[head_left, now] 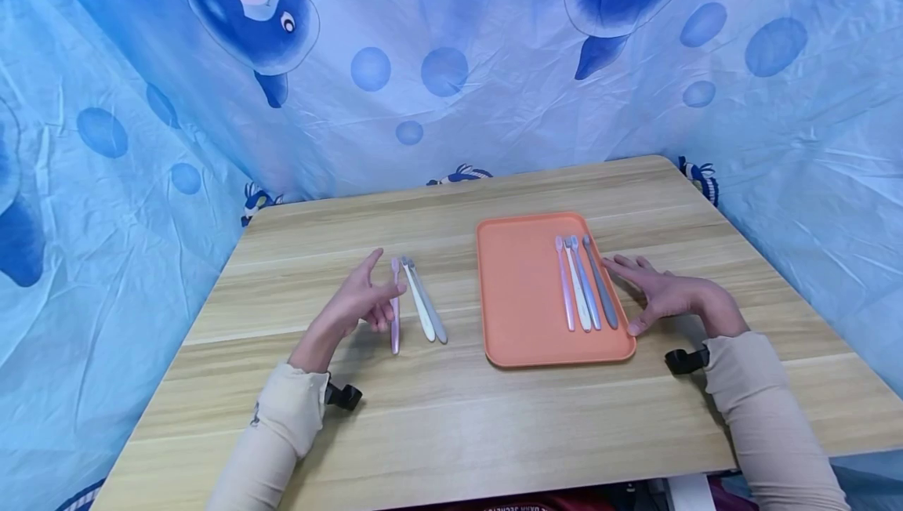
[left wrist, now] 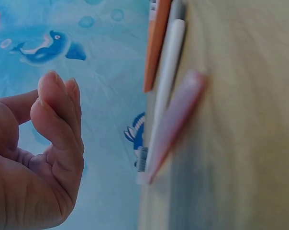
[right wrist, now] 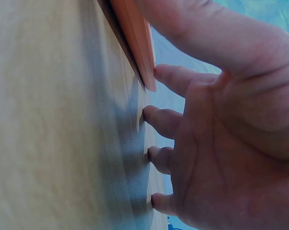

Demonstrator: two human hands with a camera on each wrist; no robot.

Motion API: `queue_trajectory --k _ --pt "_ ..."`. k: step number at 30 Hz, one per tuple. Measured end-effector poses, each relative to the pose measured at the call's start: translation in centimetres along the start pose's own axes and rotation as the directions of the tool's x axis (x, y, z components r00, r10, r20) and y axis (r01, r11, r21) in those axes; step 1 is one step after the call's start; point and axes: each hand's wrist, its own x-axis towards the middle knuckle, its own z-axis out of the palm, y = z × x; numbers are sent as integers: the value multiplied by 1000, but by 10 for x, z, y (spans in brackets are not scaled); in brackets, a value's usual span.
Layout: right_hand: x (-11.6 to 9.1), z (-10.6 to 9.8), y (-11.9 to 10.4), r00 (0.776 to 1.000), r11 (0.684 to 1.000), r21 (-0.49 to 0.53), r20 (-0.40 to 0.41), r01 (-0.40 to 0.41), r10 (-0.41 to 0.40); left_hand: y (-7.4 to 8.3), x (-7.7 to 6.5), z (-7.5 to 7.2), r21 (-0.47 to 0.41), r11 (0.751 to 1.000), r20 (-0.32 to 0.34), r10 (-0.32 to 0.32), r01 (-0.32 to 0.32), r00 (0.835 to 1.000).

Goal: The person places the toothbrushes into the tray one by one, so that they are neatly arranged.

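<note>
My left hand (head_left: pixel 363 299) hovers over the table beside a pink toothbrush (head_left: pixel 395 315), its index finger stretched out and nothing held. Just right of that brush lie a white toothbrush (head_left: pixel 421 307) and a grey toothbrush (head_left: pixel 432 311), close together. In the left wrist view the pink toothbrush (left wrist: pixel 178 122) looks blurred, apart from the hand (left wrist: pixel 44 153). At the right edge of an orange tray (head_left: pixel 518 291), my right hand (head_left: pixel 663 295) has its fingers spread, thumb and index finger touching the rim. Several toothbrushes (head_left: pixel 580 291) lie side by side along the tray's right part.
A wood-grain table (head_left: pixel 451 433) carries everything. Blue dolphin-print sheeting (head_left: pixel 395 17) hangs behind it and at both sides. A dark clip-like device (head_left: pixel 343 396) sits at the left wrist and another black device (head_left: pixel 686 360) at the right.
</note>
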Motion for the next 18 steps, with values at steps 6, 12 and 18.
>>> queue_trajectory --k 6,12,18 --pt "0 0 0 1000 1000 7 -6 -7 7 -11 1 -2 16 999 15 -31 30 999" --pt "0 0 -1 1000 1000 18 -7 -12 12 -19 2 -3 28 999 45 -45 44 998" --pt "0 -1 -1 1000 1000 22 -7 -15 15 -25 2 -4 27 998 67 -65 64 996"
